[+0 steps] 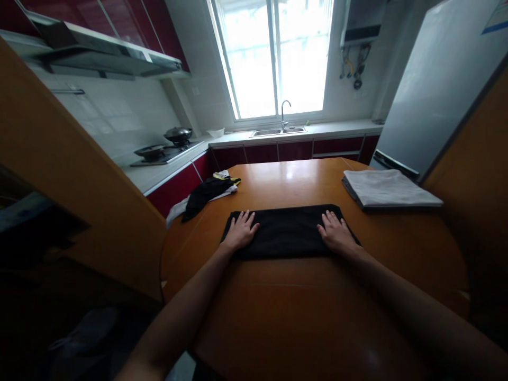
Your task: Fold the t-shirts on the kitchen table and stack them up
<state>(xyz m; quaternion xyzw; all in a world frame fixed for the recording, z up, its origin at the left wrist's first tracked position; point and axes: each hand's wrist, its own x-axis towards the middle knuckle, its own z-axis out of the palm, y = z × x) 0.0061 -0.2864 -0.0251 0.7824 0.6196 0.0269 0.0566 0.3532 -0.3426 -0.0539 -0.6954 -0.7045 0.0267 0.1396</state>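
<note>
A black cloth (288, 233), folded into a flat wide strip, lies across the wooden table in front of me. My left hand (239, 232) rests flat on its left end, fingers spread and pointing away from me. On the right end lies my right hand (336, 233), palm down, its fingers also stretched out. Neither hand grips anything. What kind of garment or fabric the black piece is cannot be made out from its folded shape.
A folded stack of light and dark grey cloth (391, 189) sits at the table's right. Loose black, white and yellow clothes (210, 193) hang over its left edge. Beyond the wooden table (286, 301) are a sink (268, 132), a stove with pans (178, 134) and a fridge (432, 84).
</note>
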